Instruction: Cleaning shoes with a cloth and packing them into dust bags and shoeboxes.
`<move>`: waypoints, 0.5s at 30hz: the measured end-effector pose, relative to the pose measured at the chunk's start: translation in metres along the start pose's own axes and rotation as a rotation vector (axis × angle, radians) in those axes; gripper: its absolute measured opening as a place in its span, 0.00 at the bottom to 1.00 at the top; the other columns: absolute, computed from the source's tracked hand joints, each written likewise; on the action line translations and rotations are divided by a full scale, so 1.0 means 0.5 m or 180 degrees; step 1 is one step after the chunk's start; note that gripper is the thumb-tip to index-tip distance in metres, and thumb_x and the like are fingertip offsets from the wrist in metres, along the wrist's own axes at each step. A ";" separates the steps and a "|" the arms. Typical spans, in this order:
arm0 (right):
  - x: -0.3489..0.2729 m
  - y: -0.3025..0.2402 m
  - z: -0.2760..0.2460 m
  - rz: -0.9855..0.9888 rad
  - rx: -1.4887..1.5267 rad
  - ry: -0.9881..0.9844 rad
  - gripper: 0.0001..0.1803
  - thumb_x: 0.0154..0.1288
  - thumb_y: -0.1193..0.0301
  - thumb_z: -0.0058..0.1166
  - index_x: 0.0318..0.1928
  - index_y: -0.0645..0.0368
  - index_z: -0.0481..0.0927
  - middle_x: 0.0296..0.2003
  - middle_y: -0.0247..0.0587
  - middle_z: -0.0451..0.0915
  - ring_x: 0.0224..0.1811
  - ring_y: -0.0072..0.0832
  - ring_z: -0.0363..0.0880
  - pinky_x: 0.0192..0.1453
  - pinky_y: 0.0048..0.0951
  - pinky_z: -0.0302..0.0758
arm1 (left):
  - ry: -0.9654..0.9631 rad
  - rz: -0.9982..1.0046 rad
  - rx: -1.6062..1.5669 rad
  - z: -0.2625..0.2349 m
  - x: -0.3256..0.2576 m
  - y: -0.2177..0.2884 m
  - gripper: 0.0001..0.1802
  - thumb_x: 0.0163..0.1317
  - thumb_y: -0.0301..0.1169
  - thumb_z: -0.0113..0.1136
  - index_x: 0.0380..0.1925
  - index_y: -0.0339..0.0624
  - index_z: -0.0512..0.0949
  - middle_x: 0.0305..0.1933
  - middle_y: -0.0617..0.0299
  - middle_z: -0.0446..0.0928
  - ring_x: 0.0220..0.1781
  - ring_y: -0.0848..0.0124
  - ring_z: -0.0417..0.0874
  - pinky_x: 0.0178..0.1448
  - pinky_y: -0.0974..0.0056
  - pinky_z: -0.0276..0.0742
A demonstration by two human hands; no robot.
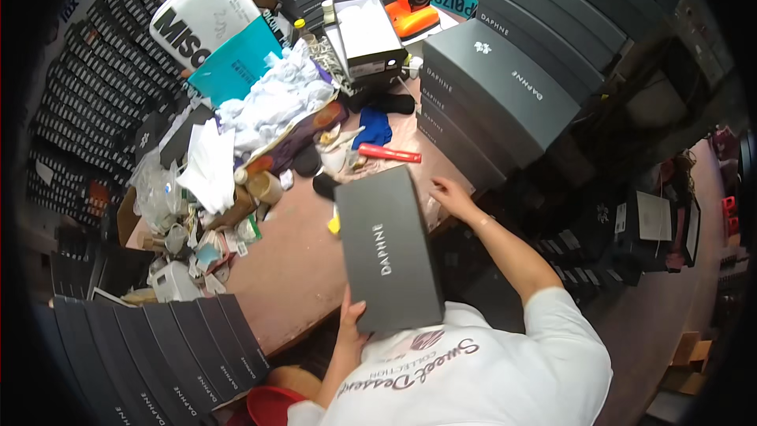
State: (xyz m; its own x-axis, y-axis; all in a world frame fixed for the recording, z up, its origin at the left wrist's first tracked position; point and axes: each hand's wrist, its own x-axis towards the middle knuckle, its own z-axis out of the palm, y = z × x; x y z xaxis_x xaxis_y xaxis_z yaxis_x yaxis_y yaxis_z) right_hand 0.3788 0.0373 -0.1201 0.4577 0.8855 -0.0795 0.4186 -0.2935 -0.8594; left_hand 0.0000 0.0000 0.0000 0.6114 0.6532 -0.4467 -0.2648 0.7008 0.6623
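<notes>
A dark grey shoebox point(390, 248) with pale lettering is tilted in front of my chest, over the near edge of the pinkish worktable point(288, 288). My left hand point(352, 315) grips its lower left edge, thumb across the top face and the other fingers hidden behind its side. My right hand point(453, 196) holds nothing. It is apart from the box, just off its upper right side above the table's right edge, with fingers loosely bent and spread. Beyond the box lie a red stick-like tool point(389, 153) and a blue cloth point(373, 128).
Stacked grey shoeboxes point(489, 87) stand at the right, and another row point(158, 347) at the lower left. Crumpled white paper point(276, 102), an open box point(367, 35) and an orange tape dispenser point(412, 8) crowd the back. A red basin point(276, 406) sits below.
</notes>
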 end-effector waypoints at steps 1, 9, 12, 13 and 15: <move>-0.003 0.000 0.003 0.0040 0.0039 0.0040 0.33 0.51 0.63 0.65 0.57 0.62 0.74 0.52 0.59 0.73 0.57 0.41 0.73 0.62 0.39 0.68 | 0.0139 0.0067 0.0073 -0.005 -0.023 0.015 0.47 0.47 0.36 0.59 0.70 0.44 0.54 0.64 0.53 0.64 0.63 0.60 0.67 0.66 0.59 0.65; 0.301 0.006 0.083 -0.0328 -0.2171 -0.0810 0.20 0.63 0.68 0.47 0.57 0.41 0.74 0.45 0.49 0.76 0.49 0.43 0.76 0.48 0.42 0.76 | 0.1640 0.0977 0.0139 0.111 -0.066 -0.018 0.43 0.49 0.39 0.59 0.67 0.43 0.56 0.59 0.55 0.66 0.59 0.61 0.70 0.60 0.57 0.70; 0.283 -0.016 0.205 -0.0698 -0.2016 -0.0965 0.19 0.64 0.66 0.46 0.56 0.46 0.74 0.44 0.51 0.76 0.45 0.46 0.78 0.48 0.43 0.77 | 0.1866 0.0897 -0.0068 0.129 -0.049 -0.027 0.43 0.49 0.39 0.59 0.67 0.44 0.56 0.59 0.56 0.66 0.59 0.61 0.70 0.60 0.57 0.70; 0.263 -0.021 0.234 -0.0695 -0.1939 -0.0934 0.19 0.64 0.66 0.48 0.56 0.48 0.74 0.43 0.52 0.76 0.44 0.46 0.78 0.48 0.43 0.77 | 0.1844 0.0831 -0.0126 0.139 -0.046 -0.026 0.42 0.50 0.39 0.59 0.67 0.44 0.56 0.59 0.56 0.66 0.59 0.62 0.70 0.60 0.57 0.70; 0.240 -0.054 0.250 -0.0711 -0.1496 -0.0803 0.21 0.62 0.65 0.51 0.56 0.53 0.73 0.43 0.54 0.76 0.44 0.48 0.78 0.48 0.43 0.76 | 0.1779 0.0755 -0.0184 0.148 -0.041 -0.021 0.42 0.50 0.40 0.59 0.66 0.44 0.57 0.59 0.56 0.66 0.59 0.62 0.69 0.60 0.57 0.70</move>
State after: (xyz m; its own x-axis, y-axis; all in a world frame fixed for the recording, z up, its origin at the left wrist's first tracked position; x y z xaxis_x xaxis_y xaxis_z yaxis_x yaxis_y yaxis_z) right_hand 0.3243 0.1966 -0.1697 0.1411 0.9860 -0.0893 0.8135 -0.1669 -0.5571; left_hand 0.0455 -0.0422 0.0467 0.0510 0.8339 -0.5496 -0.3956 0.5221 0.7556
